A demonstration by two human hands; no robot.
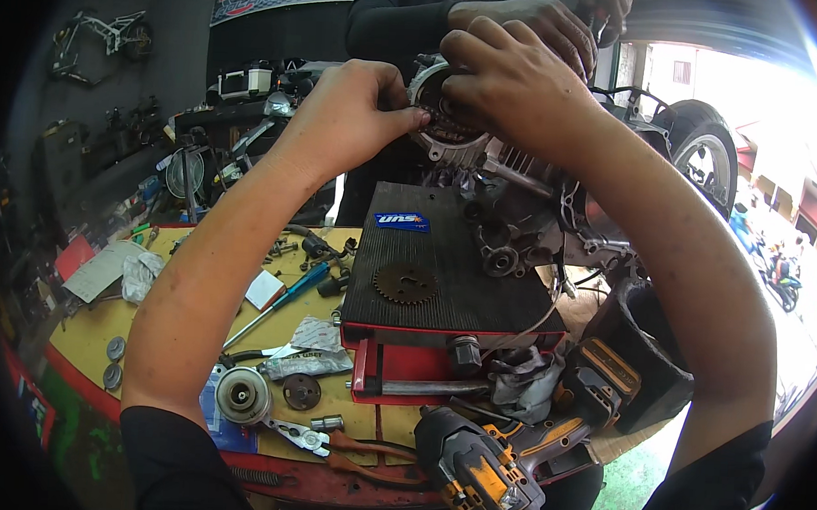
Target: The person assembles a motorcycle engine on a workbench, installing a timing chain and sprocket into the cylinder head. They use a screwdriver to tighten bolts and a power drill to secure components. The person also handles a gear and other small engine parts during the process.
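11 o'clock: your left hand [356,107], half-curled, thumb at the engine casing [449,151] rim, grip unclear | casing's 6 o'clock: toothed disc [396,286] | 12 o'clock: casing | 1 o'clock: your right hand [512,86], fingers bent into its opening, can't tell what they hold

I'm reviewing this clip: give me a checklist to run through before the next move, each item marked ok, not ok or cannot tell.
1. Left hand at the round metal housing: ok, its thumb is by the rim.
2. Right hand's fingertips visible: not ok, they are hidden at the housing's opening.
3. Co-worker's hand apart from the right hand: cannot tell, they overlap in this view.
4. Toothed disc lying flat on the black ridged platform: ok.
5. Yellow bench top free of loose tools: not ok, pliers and a screwdriver lie there.
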